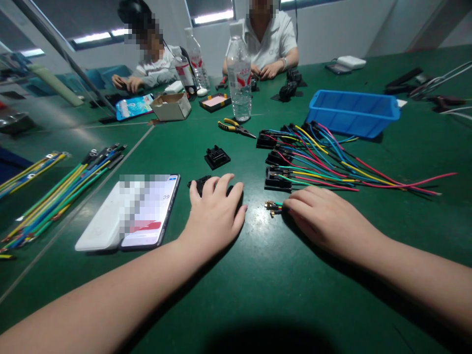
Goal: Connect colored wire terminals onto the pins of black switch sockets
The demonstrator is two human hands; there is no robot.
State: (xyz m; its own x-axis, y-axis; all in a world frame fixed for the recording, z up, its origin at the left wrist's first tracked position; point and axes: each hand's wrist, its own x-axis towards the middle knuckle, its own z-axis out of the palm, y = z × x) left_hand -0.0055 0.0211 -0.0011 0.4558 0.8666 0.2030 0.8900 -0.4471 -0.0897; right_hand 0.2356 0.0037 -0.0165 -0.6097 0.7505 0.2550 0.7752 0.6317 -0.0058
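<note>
My left hand is low over the table with its fingers spread. Its outer fingertips touch or cover part of a black plastic socket piece, so I cannot see that piece whole. Just beyond lies another black socket piece, standing apart. My right hand is closed around a small bunch of wires with metal terminals; the ends stick out to the left of the fingertips, a green wire among them. Behind it, several black sockets rest in a column, with coloured wires trailing right.
Pliers and a water bottle are ahead, a blue bin at right. A phone beside a white slab lies left of my hand, near bundled wires. Two people sit across the green table.
</note>
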